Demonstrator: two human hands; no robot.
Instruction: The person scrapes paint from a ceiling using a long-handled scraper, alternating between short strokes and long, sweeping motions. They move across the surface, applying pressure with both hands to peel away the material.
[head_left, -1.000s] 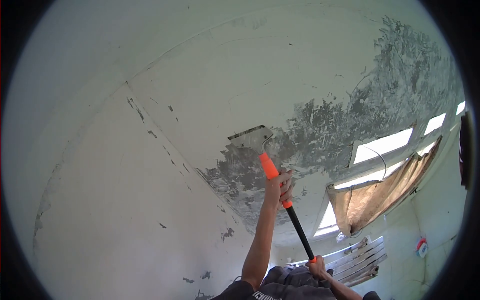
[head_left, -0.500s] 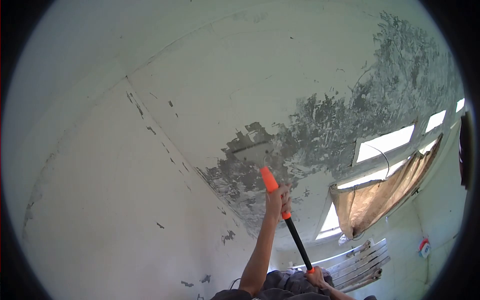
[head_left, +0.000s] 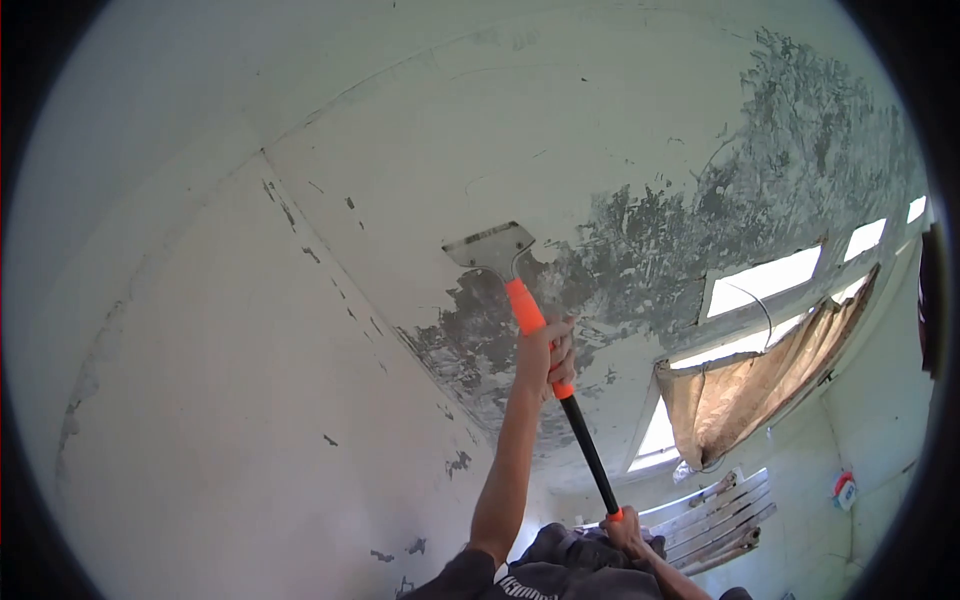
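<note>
Right, scraper (head_left: 525,308) is sitting high in front of the wall (head_left: 420,150), blade (head_left: 490,247) spanning pale coating just above the ragged edge of a grey patch (head_left: 640,250). Blade is tilting, its right end standing higher than its left. Can't tell from this view whether the edge is touching or hovering.

Left hand (head_left: 556,358) is gripping the orange section below the blade, fingers curling round it, nearly closed. Right hand (head_left: 624,530) is closing round the bottom end of the black pole (head_left: 588,445), close to the torso; some of its fingers are hiding, so can't confirm all of them.

Risks, my read: if the blade is meeting the wall tilted, one corner would be loading first and could be gouging. If the left hand is slipping on the orange section, the head could be twisting and skidding. If flakes are coming off, they'd be dropping towards the person, since the blade is working from above. Wall corner (head_left: 340,265) is running left of the blade; a sideways slip could be catching there.

Further out, a brown curtain (head_left: 770,385) is hanging by bright windows (head_left: 765,283) on the right, and a slatted rack (head_left: 712,522) is standing behind the right hand.
</note>
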